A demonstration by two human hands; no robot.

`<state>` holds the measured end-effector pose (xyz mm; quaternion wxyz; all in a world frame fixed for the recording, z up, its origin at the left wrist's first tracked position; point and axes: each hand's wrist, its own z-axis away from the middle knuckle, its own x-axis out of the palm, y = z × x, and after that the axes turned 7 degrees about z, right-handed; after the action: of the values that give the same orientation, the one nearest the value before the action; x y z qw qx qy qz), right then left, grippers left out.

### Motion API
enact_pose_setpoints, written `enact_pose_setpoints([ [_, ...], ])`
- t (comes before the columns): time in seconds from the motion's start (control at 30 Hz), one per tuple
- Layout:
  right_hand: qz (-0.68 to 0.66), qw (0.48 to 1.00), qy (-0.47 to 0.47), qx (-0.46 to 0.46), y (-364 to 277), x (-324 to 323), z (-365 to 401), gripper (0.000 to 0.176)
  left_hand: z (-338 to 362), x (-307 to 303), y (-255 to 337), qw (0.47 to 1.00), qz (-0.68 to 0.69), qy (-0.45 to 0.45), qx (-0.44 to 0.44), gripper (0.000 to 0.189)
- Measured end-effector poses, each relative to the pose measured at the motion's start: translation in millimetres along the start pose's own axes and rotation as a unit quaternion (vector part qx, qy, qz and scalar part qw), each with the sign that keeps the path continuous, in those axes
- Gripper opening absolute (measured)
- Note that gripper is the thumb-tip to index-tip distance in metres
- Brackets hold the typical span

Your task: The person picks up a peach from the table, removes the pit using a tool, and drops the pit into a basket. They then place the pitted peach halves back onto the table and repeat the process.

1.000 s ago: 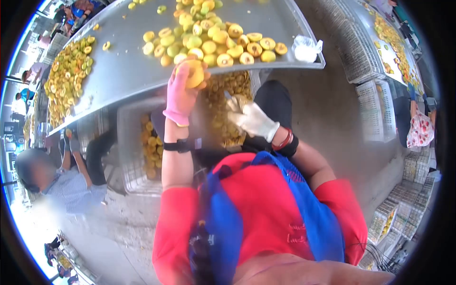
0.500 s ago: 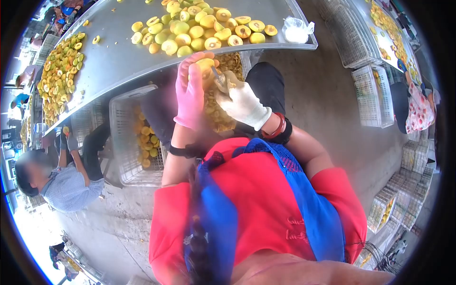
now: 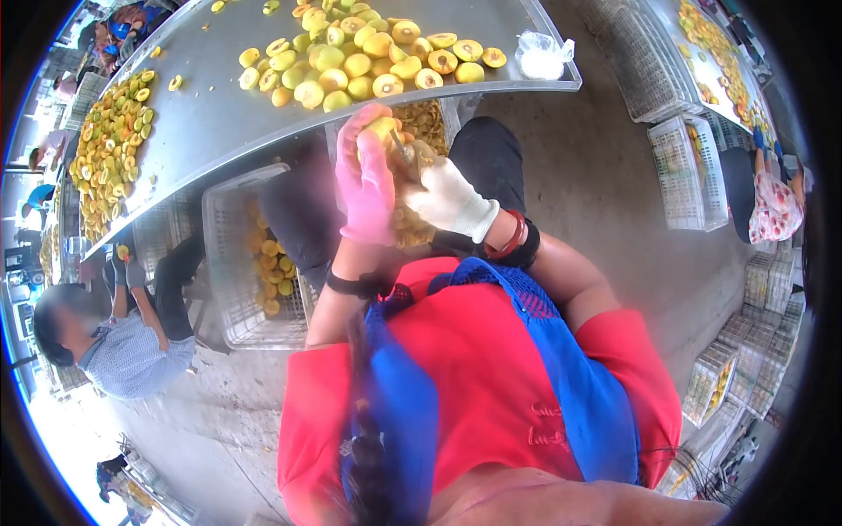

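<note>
My left hand (image 3: pixel 367 180), in a pink glove, is wrapped round a yellow-orange fruit (image 3: pixel 383 130) just below the table's front edge. My right hand (image 3: pixel 443 195), in a whitish glove, grips a small metal tool (image 3: pixel 403 149) whose tip is at the fruit. Beneath both hands a crate holds many cut fruit pieces (image 3: pixel 412 226). Above them on the metal table lies a pile of halved and whole yellow-green fruit (image 3: pixel 355 66).
A clear plastic bag (image 3: pixel 539 58) lies near the table's right corner. Another fruit pile (image 3: pixel 110 149) is at the left. A white crate (image 3: pixel 254 330) with fruit stands below the table. A seated co-worker (image 3: pixel 140 351) is at the left, another person (image 3: pixel 776 206) at the right.
My left hand has shifted slightly right and down with the fruit, and its wrist has turned. The tool stands more upright at the fruit. The seated co-worker's hands have moved slightly.
</note>
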<state>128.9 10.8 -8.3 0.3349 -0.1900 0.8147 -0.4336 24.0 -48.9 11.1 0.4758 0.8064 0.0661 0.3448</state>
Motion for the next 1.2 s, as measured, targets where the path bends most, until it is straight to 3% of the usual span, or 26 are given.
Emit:
enact_pose_setpoints([
  [0.1, 0.032, 0.998, -0.03, 0.041, -11.1, -5.5, 7.1, 0.044, 1.5, 1.1, 0.5, 1.0, -0.004, -0.008, -0.025, 0.038],
  [0.2, 0.008, 0.999, -0.029, -0.015, -2.0, -6.5, 6.2, 0.043, 2.2, -0.1, -2.8, 0.999, -0.013, -0.006, -0.033, 0.04],
  [0.27, -0.055, 0.995, -0.079, -0.005, 7.6, -8.1, 7.4, 0.039, -1.0, -1.7, -4.4, 0.999, 0.001, 0.003, -0.037, 0.043],
  [0.3, -0.143, 0.965, -0.164, 0.146, -13.4, -23.8, 1.0, 0.037, -4.0, -13.7, -11.5, 0.998, -0.062, -0.026, 0.003, 0.044],
  [0.33, -0.205, 0.904, -0.218, 0.306, -34.4, -39.5, -5.5, 0.034, -4.2, -13.0, -9.1, 0.999, -0.037, -0.033, -0.013, 0.045],
  [0.37, -0.108, 0.949, -0.232, 0.183, -21.3, -38.7, -4.0, 0.034, -3.5, -12.9, -8.0, 0.998, -0.045, -0.027, -0.019, 0.039],
  [0.43, 0.009, 0.994, -0.113, -0.009, -9.0, -17.4, -2.4, 0.035, -0.3, -15.6, -12.0, 0.995, -0.091, 0.001, -0.035, 0.03],
  [0.47, -0.007, 0.99, -0.11, 0.086, -16.2, -19.6, 3.8, 0.035, -0.6, -13.1, -17.3, 0.994, -0.108, 0.002, 0.0, 0.028],
  [0.5, 0.007, 0.992, -0.119, 0.042, -10.2, -18.2, 1.9, 0.036, -1.0, -14.1, -19.3, 0.995, -0.101, 0.001, 0.001, 0.028],
  [0.57, -0.021, 0.975, -0.193, 0.108, 0.1, -23.8, -2.8, 0.038, -2.1, -17.8, -21.7, 0.997, -0.076, -0.007, -0.004, 0.028],
  [0.6, -0.065, 0.94, -0.255, 0.218, -14.5, -35.3, -10.3, 0.038, -1.0, -20.3, -20.6, 0.998, -0.06, -0.013, -0.013, 0.028],
  [0.67, -0.089, 0.927, -0.258, 0.256, -21.0, -35.2, -10.8, 0.036, 0.4, -21.4, -20.5, 0.998, -0.054, -0.013, -0.014, 0.029],
  [0.73, -0.048, 0.983, -0.138, 0.112, -18.0, -20.6, -3.2, 0.033, 0.4, -15.1, -20.7, 0.997, -0.073, -0.002, 0.002, 0.029],
  [0.83, -0.096, 0.961, -0.189, 0.176, -22.1, -29.0, -5.7, 0.031, 0.9, -12.8, -17.6, 0.999, -0.045, -0.001, 0.001, 0.029],
  [0.93, -0.124, 0.946, -0.21, 0.215, -33.8, -36.0, -8.5, 0.031, 0.9, -14.8, -21.3, 0.996, -0.083, -0.011, 0.035, 0.041],
  [1.1, -0.232, 0.879, -0.28, 0.309, -43.6, -44.8, -8.7, 0.032, 3.6, -9.7, -14.8, 0.997, -0.058, -0.041, -0.003, 0.034],
  [1.2, -0.122, 0.904, -0.268, 0.309, -51.6, -44.9, -11.7, 0.036, -3.7, -12.4, -11.0, 0.996, -0.02, -0.067, -0.046, 0.033],
])
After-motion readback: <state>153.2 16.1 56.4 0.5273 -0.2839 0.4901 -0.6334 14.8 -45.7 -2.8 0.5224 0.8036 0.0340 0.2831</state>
